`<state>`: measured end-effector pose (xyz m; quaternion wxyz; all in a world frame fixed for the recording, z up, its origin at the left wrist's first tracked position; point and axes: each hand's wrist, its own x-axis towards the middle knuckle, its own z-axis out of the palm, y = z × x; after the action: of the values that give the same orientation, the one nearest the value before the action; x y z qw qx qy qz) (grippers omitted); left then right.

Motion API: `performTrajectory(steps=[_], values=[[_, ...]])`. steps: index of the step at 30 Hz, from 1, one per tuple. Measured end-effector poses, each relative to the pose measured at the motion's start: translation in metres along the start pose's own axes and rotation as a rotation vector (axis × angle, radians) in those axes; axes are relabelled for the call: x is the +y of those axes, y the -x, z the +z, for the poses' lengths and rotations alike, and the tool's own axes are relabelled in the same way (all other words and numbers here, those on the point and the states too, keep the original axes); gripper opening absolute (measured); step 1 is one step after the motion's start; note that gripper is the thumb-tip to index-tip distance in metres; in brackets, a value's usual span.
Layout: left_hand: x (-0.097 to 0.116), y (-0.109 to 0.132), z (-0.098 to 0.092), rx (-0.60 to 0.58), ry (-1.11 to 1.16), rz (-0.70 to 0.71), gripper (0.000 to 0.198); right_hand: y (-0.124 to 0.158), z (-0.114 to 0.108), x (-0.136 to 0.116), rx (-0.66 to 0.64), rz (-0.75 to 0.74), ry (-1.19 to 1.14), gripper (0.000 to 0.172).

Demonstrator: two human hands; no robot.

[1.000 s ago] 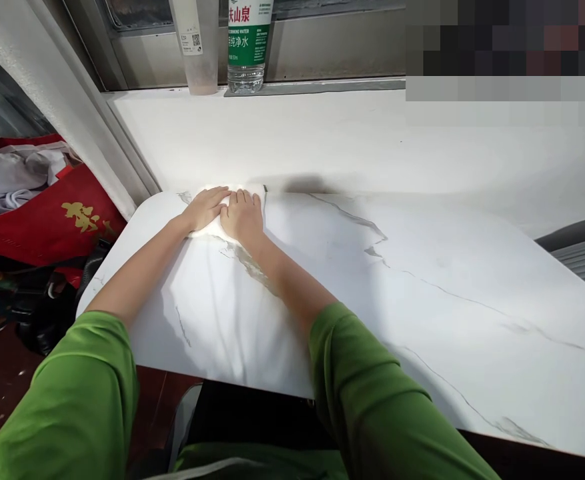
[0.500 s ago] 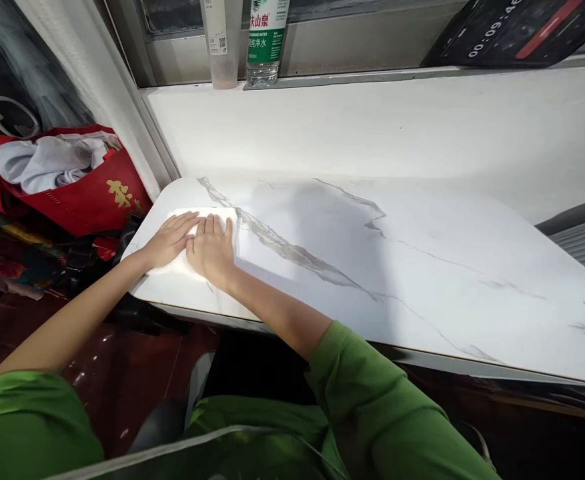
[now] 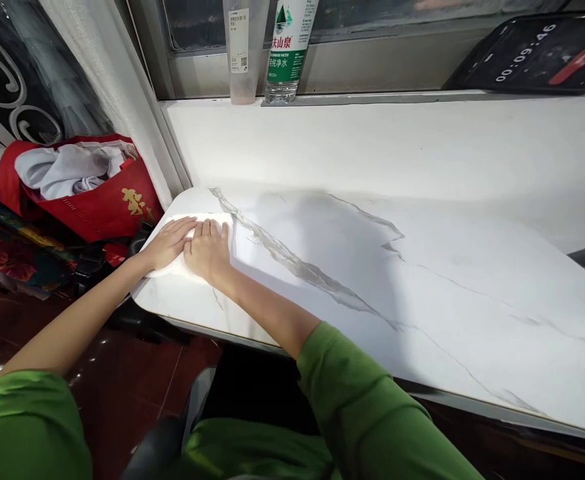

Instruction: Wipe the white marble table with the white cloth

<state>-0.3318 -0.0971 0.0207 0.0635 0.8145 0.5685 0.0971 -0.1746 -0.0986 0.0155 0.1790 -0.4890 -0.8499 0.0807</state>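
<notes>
A white cloth (image 3: 222, 224) lies flat on the near left corner of the white marble table (image 3: 422, 293). My left hand (image 3: 169, 241) presses on its left part with fingers stretched out flat. My right hand (image 3: 208, 250) lies beside it, touching it, fingers also flat on the cloth. Both arms wear green sleeves. Most of the cloth is hidden under the two hands.
A water bottle (image 3: 287, 53) and a clear cup (image 3: 243, 50) stand on the window ledge at the back. A phone with a timer (image 3: 532, 57) leans at the back right. A red bag with grey clothes (image 3: 79, 180) sits left of the table.
Both hands slid with the cloth from the table's far edge toward the near left corner, then held still. The view shifted up and right.
</notes>
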Motion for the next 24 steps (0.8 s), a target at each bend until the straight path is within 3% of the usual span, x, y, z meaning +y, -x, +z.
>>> performTrajectory(steps=[8,12,18,24], values=[[-0.032,-0.111,0.006,0.014,0.026,-0.001,0.058,-0.086,0.014,0.051,0.103,0.078,0.001,0.057],[-0.032,-0.142,0.008,0.033,0.045,0.005,0.058,-0.108,0.019,0.073,0.143,0.097,-0.004,0.055],[-0.024,-0.140,0.011,0.049,0.032,-0.030,0.054,-0.107,0.019,0.081,0.132,0.075,0.022,0.054],[0.010,-0.110,0.016,0.038,-0.021,-0.030,0.053,-0.065,0.009,0.085,0.155,0.018,0.016,0.052]])
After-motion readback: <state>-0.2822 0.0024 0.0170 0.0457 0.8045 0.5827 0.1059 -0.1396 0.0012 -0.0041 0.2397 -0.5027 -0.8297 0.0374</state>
